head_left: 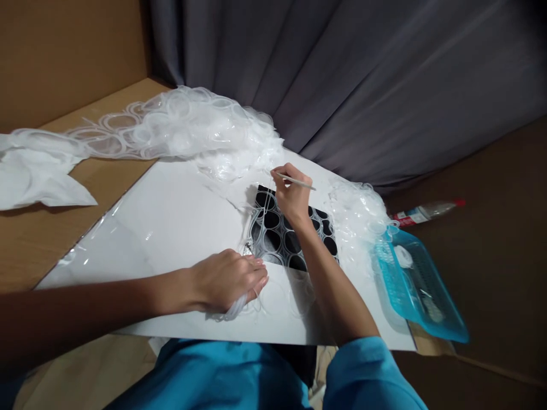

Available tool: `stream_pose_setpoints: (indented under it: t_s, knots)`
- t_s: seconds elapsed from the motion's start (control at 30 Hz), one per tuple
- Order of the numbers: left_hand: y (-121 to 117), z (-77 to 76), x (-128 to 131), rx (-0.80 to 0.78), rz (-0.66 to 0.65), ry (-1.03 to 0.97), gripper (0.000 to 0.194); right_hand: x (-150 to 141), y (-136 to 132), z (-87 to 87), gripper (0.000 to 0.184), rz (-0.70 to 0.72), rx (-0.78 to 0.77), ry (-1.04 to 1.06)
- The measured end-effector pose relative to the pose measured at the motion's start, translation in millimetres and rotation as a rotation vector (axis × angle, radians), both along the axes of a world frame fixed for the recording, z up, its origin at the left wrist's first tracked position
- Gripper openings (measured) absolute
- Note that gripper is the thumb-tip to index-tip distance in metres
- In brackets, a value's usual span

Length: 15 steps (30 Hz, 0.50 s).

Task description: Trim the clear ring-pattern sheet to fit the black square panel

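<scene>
My right hand (294, 193) pinches a thin, pale, stick-like tool (297, 181) above a black sheet (298, 262). A thin whitish strand (267, 198) runs down below those fingers. Translucent rings of a clear plastic mesh (273, 239) lie over the black sheet, which partly hides under my right wrist. My left hand (231, 279) rests low on the white board, fingers closed on a bunch of whitish translucent strands (236, 307) at the mesh's near left edge. A small shiny item (248, 249) shows just above the left fingers, too small to name.
A large heap of ring-patterned clear mesh (188, 125) trails left over cardboard; more mesh (356, 213) bunches at right. A blue plastic basket (444, 296) with small items sits at the board's right edge. Behind it lies a red-capped bottle (429, 212). A grey curtain (342, 74) hangs behind.
</scene>
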<state>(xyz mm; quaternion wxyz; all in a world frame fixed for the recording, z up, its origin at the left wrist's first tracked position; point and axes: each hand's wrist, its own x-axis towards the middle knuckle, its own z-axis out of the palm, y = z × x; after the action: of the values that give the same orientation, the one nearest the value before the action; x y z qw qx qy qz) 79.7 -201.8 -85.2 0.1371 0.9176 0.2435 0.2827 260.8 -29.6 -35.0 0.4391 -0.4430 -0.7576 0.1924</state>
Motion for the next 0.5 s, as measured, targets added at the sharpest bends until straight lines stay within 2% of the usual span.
stream_pose_setpoints:
  t_s: [0.17,0.23,0.33,0.43,0.5]
  knots:
    - [-1,-2.7,0,0.021,-0.016,-0.016,0.027,15,-11,1.2,0.027,-0.076,-0.087,0.312]
    - [-2,-2.8,0,0.019,-0.015,-0.016,0.026,28,-2,3.4,0.035,-0.147,-0.134,0.458]
    - [-2,-1.5,-2,0.004,-0.025,-0.012,0.026,56,24,15.2,0.045,-0.253,-0.198,0.641]
    - [1,0.6,-4,-0.008,-0.06,-0.031,0.026,87,38,34.1,0.046,-0.305,-0.225,0.703]
    - [3,2.9,-4,0.001,-0.07,-0.09,0.026,98,25,43.8,0.042,-0.283,-0.216,0.645]
